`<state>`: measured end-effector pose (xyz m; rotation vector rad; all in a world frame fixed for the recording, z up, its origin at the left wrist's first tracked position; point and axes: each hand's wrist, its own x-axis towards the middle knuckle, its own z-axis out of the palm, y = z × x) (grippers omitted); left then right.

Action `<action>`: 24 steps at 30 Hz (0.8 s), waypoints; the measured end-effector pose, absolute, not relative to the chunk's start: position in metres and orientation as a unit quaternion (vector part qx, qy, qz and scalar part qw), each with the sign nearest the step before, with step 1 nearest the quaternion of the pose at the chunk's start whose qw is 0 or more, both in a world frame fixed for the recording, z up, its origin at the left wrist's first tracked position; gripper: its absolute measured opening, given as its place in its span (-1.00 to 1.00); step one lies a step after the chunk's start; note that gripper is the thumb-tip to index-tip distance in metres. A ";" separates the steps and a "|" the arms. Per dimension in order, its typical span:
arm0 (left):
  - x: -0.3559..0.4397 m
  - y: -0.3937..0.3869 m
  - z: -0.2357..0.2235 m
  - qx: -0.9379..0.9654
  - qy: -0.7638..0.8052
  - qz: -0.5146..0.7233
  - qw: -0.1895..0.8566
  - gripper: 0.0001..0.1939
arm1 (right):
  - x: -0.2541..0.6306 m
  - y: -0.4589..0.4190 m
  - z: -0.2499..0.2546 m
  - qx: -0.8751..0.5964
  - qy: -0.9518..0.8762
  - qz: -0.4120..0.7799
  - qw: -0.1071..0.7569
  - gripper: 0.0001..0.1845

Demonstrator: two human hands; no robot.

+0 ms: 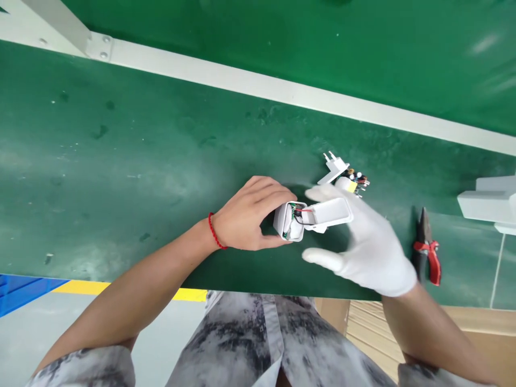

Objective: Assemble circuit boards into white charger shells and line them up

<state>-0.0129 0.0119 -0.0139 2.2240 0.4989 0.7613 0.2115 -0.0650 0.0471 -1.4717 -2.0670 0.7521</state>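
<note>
My bare left hand (255, 213), with a red cord at the wrist, grips a white plastic charger housing (283, 219) from its left side. The housing's open end faces right and shows a green circuit board with red and black wires. A white end cover (331, 213) hangs beside it, joined by the wires. My right hand (365, 242), in a white glove, is around the cover with thumb and fingers spread apart. Behind its fingertips lie a white two-pin plug piece (334, 165) and a small pile of electronic parts (358, 179), partly hidden by the glove.
Pliers (426, 247) with red and black handles lie on the green table (121, 161) to the right. White plastic housings (487, 200) stand at the far right. A pale metal bar (242, 80) crosses the back, and a blue crate (24, 290) shows below the left edge.
</note>
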 end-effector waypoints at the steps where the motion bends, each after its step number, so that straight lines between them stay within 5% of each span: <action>1: -0.013 0.012 -0.015 0.863 0.192 0.299 0.358 -0.55 | 0.202 -0.064 0.046 -0.523 -0.763 0.286 0.251 -0.29; 13: -0.014 0.013 -0.018 0.872 0.189 0.285 0.351 -0.50 | 0.186 -0.057 0.038 -0.578 -0.669 0.339 0.324 -0.82; 24: -0.014 0.012 -0.019 0.864 0.184 0.300 0.361 -0.51 | 0.174 -0.059 0.032 -0.570 -0.593 0.354 0.446 -0.72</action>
